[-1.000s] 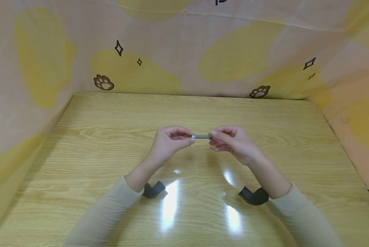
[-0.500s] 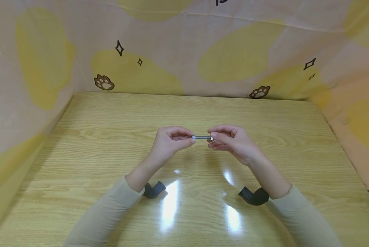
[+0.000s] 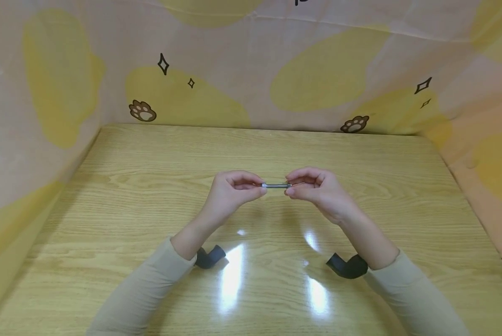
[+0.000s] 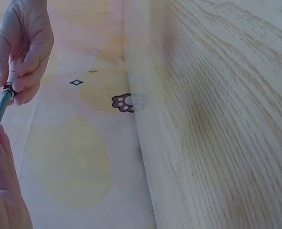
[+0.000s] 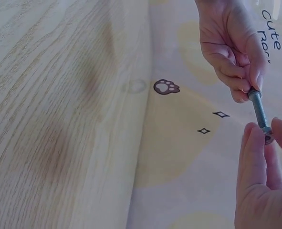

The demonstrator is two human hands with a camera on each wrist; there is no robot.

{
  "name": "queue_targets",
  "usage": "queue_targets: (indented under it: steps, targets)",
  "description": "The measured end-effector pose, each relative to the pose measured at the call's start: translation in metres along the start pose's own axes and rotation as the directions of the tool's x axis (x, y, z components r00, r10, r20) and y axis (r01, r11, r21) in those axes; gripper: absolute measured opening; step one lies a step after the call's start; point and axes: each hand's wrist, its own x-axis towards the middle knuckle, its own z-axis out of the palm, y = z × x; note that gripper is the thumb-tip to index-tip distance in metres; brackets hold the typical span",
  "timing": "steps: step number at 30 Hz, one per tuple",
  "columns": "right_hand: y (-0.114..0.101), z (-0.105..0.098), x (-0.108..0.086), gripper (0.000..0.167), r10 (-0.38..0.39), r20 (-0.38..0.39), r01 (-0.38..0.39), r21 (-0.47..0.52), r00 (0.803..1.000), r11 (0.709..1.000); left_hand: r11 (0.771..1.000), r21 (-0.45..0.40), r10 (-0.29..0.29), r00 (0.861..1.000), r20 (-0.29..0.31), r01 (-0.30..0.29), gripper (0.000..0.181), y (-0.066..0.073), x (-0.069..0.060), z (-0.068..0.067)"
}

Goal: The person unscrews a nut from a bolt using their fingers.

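Observation:
A slim metal bolt (image 3: 276, 185) is held level above the table between both hands. My left hand (image 3: 232, 190) pinches its left end with thumb and fingers, which mostly hide that end. At the opposite end sits a hex nut (image 5: 268, 137), with the thumb and fingertips of my right hand (image 3: 318, 192) around it. The threaded shank (image 5: 259, 109) shows bare between the two hands in the right wrist view. Seen from the left wrist, the nut lies between the right thumb and fingers.
Beneath the hands spreads a wood-grain table (image 3: 171, 154) with bright reflections near the front. Patterned cloth (image 3: 251, 65) stands along its back and sides. A dark curved piece (image 3: 210, 257) sits at the left wrist, a similar dark piece (image 3: 347, 266) at the right.
My right fingers and thumb have shifted around the nut, the thumb sliding slightly lower. The left hand and bolt have stayed nearly in place.

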Motion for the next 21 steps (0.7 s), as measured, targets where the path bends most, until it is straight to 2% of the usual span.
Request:
queue_targets:
  steps: [6,8,13,21]
  targets:
    - [-0.0028,0.0012,0.0011,0.012,0.064,0.0,-0.064,0.011,0.998,0.998,1.0,0.005,0.001,1.0,-0.001,-0.001,0.017,-0.0006,0.0009,0.0007]
    - [-0.0029,0.0012,0.0015,0.013,0.068,-0.006,-0.068,0.022,0.998,0.997,1.0,0.008,0.0,1.0,-0.002,0.0,0.017,-0.0007,0.0013,0.0008]
    - [-0.0006,-0.0009,0.0018,0.024,0.024,-0.014,-0.024,0.0,1.0,1.0,1.0,0.011,-0.006,1.0,-0.002,0.006,0.017,0.0002,0.0019,0.0009]
    - [0.0015,-0.0025,-0.0005,0.026,-0.006,-0.008,0.006,-0.035,1.0,0.999,1.0,0.019,-0.007,1.0,0.0,0.007,0.015,-0.0016,0.0012,0.0013]
